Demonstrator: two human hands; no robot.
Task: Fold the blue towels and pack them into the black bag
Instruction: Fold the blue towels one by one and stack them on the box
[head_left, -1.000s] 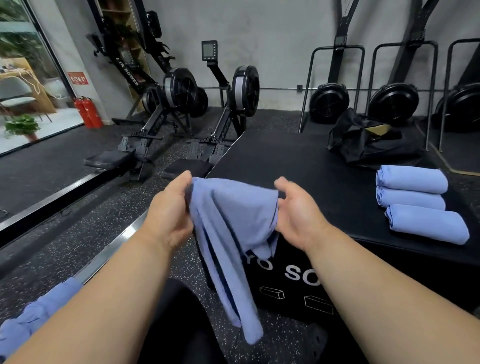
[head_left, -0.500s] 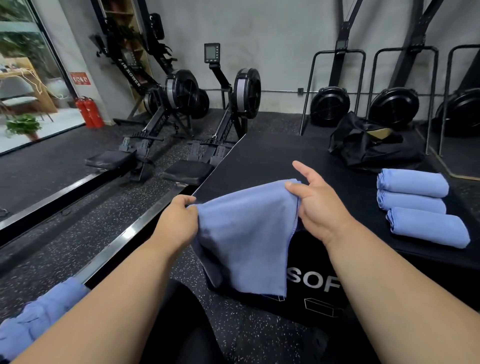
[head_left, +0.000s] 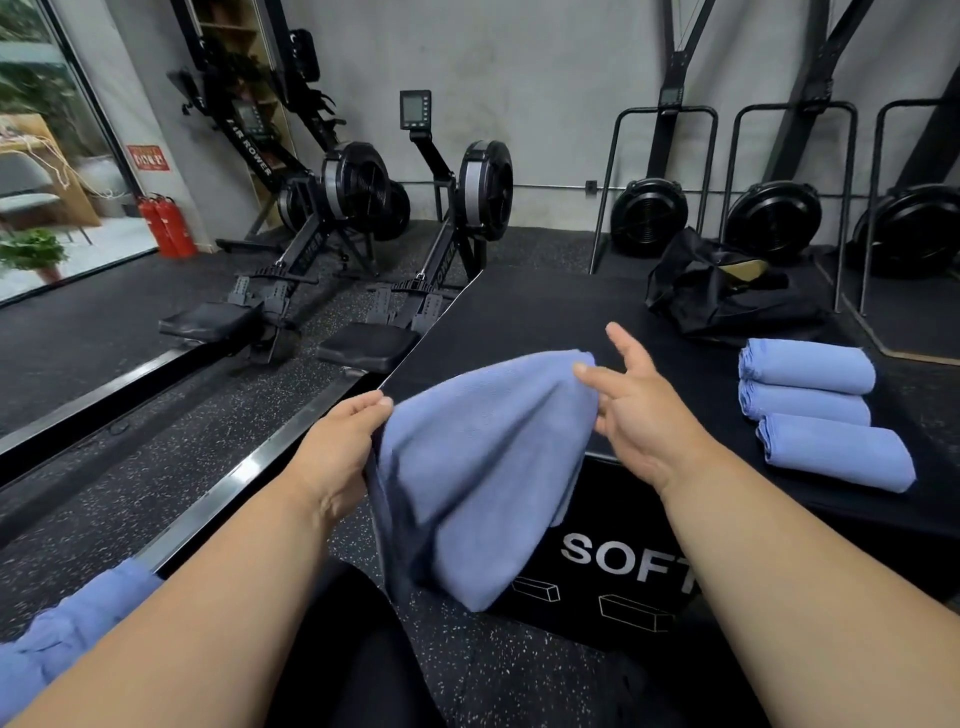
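Both hands pinch a blue towel (head_left: 483, 467), creased and drooping over the surface (head_left: 545, 322) edge: left grip (head_left: 337, 452) closed, right grip (head_left: 639, 410) thumb-pinched, fingers spread.

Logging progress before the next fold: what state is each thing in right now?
Blue towel: half-folded, held in the air by both hands.
Left hand: grips the towel's left edge.
Right hand: pinches the right corner, other fingers spread.
Three folded towels: side by side on the black platform.
Black bag: open, slumped.
Towel pile: unfolded.
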